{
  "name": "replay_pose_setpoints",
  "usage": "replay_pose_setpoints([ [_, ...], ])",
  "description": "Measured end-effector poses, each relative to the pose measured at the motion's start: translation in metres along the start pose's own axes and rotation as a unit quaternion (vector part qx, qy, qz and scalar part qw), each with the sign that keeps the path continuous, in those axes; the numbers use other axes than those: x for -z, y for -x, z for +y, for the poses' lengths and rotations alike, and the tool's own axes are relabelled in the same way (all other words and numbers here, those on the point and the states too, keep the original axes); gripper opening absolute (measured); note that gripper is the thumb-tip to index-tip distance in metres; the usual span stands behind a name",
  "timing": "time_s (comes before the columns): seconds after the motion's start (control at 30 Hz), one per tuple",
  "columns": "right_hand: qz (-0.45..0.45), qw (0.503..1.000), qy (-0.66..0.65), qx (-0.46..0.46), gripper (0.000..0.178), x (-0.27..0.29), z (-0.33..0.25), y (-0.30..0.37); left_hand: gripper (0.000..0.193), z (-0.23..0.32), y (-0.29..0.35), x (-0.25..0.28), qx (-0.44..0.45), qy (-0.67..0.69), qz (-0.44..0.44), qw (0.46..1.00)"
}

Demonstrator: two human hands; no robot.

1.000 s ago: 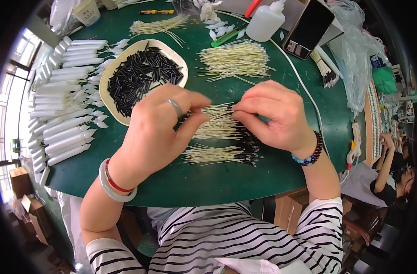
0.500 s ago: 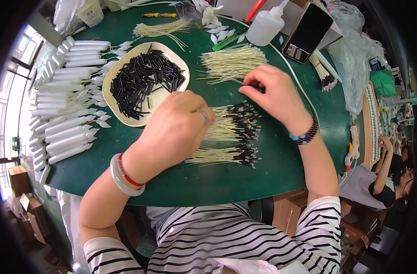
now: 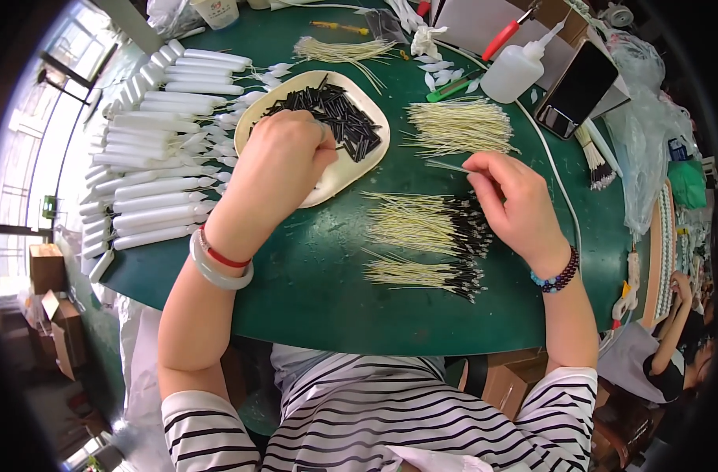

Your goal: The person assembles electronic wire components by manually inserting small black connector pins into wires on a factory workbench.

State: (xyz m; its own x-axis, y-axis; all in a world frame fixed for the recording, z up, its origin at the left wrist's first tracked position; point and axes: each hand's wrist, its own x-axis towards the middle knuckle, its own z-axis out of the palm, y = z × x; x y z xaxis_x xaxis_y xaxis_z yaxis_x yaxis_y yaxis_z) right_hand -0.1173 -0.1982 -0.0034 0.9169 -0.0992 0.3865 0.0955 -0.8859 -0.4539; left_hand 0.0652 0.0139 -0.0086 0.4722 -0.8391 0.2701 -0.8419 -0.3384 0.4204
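Observation:
My left hand (image 3: 288,153) hovers over a cream tray (image 3: 351,175) of short black tubes (image 3: 339,110). Its fingers are bent together, and the tips are partly hidden, so what they hold cannot be made out. Pinched between the thumb and forefinger of my right hand (image 3: 516,200) is a thin wire (image 3: 447,166) pointing left. That hand sits just below a bundle of pale yellow wires (image 3: 460,126). Beside it lie two more wire bundles, an upper one (image 3: 412,222) and a lower one (image 3: 406,272), with black sleeves at their right ends.
White candle-shaped sticks (image 3: 158,193) are stacked on the left of the green table (image 3: 312,315). More loose wires (image 3: 339,49) lie at the back. A white squeeze bottle (image 3: 515,72), a phone (image 3: 577,90) and a white cable (image 3: 559,173) stand or run at right.
My left hand has moved from the near side of the tray to over its tubes. My right hand has drawn back from the upper wire bundle with a wire. The whole view has shifted.

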Motion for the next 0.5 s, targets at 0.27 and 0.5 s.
replay_pose_setpoints([
  [0.27,0.023,0.998,-0.056,0.004,0.007,0.004,-0.018,0.005,0.004,0.028,0.002,0.004,-0.031,-0.062,0.133,0.989],
  [0.5,0.025,0.997,-0.07,0.011,0.014,0.011,-0.031,0.003,0.023,0.063,0.013,-0.006,0.087,0.372,-0.066,0.922],
])
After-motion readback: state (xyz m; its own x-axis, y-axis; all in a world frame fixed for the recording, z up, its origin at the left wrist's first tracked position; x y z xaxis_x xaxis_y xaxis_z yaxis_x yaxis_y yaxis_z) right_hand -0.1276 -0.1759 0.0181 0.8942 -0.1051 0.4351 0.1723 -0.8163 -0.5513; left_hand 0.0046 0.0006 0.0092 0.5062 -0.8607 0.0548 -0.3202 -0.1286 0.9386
